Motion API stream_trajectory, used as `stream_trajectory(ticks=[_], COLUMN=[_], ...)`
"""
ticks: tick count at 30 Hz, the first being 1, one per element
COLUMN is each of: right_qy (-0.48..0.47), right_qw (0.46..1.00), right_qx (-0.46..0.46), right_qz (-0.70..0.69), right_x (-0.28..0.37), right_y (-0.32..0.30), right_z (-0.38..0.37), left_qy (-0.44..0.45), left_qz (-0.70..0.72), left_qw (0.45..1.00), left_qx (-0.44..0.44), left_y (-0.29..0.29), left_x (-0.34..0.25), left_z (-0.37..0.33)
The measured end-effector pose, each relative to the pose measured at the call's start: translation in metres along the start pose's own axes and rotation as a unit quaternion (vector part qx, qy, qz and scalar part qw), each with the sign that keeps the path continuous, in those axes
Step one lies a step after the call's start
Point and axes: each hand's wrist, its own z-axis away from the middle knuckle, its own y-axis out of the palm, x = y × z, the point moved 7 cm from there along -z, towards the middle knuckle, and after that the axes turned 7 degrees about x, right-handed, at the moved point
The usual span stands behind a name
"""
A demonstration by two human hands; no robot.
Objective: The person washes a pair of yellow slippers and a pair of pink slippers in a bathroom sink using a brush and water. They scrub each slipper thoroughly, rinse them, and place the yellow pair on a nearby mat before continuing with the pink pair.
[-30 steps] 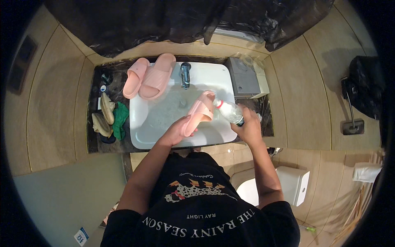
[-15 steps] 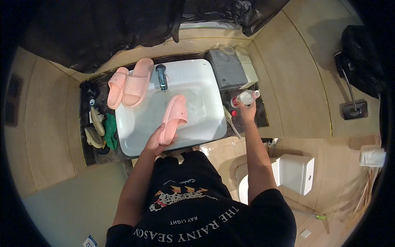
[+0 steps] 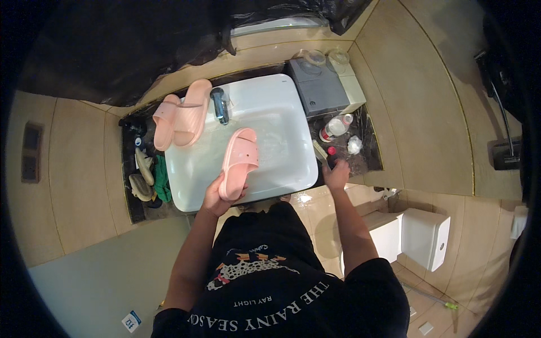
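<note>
My left hand [image 3: 217, 194] is closed round the heel end of a pink slipper [image 3: 242, 158], which is tilted over the white sink basin [image 3: 293, 172]. Right of the basin, my right hand [image 3: 337, 173] has its fingers closed at the handle of a pale brush [image 3: 319, 150] at the counter's front edge. My hand hides part of that handle. Just beyond my fingertips lies a small red cap [image 3: 332, 150]. A clear bottle [image 3: 336, 128] with a red-and-white label rests farther back, beside a white crumpled lump [image 3: 354, 145].
Two more pink slippers [image 3: 191, 115] lean at the basin's back left, beside the faucet [image 3: 220, 106]. Brown-grey shoes [image 3: 141, 187] and a green cloth [image 3: 162, 177] lie at the left. Grey boxes [image 3: 318, 93] stand at the back right, and a toilet [image 3: 422, 236] is at my right.
My right hand has let go of the bottle, which now rests on the counter, and has moved nearer to the brush. The left hand still holds the slipper. The view has shifted slightly.
</note>
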Motion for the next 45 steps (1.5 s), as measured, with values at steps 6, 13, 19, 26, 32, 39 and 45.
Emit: stream_trajectory(ticks=[6,13,19,26,32,39,45], right_qy=[-0.032,-0.091,-0.275,-0.246,-0.276,-0.226,-0.327], right_qw=[0.998,0.990,0.930,0.942,0.932,0.962,0.921], right_qx=[0.043,0.026,0.147,0.161,0.234,0.127,0.212], right_qz=[0.027,-0.102,-0.193,-0.163,-0.030,-0.086,0.000], right_x=[-0.048,0.076,0.219,0.243,0.271,0.251,0.272], right_y=[0.029,-0.090,-0.093,-0.067,-0.066,-0.067,-0.063], right_z=[0.032,0.073,0.094,0.053,0.095,0.030,0.102], left_qy=[-0.030,-0.002,-0.007,0.008,0.041,0.037,0.056], left_qz=[0.009,-0.016,-0.049,-0.086,-0.087,-0.205,-0.297], left_qw=[1.000,1.000,0.999,0.996,0.995,0.977,0.952], left_qx=[0.005,0.016,0.016,-0.001,-0.015,-0.045,-0.052], left_y=[-0.003,-0.002,-0.002,-0.005,-0.019,-0.003,-0.018], left_x=[0.009,-0.002,0.001,-0.007,-0.010,-0.011,-0.017], left_z=[-0.010,-0.009,-0.020,-0.019,-0.034,-0.028,-0.037])
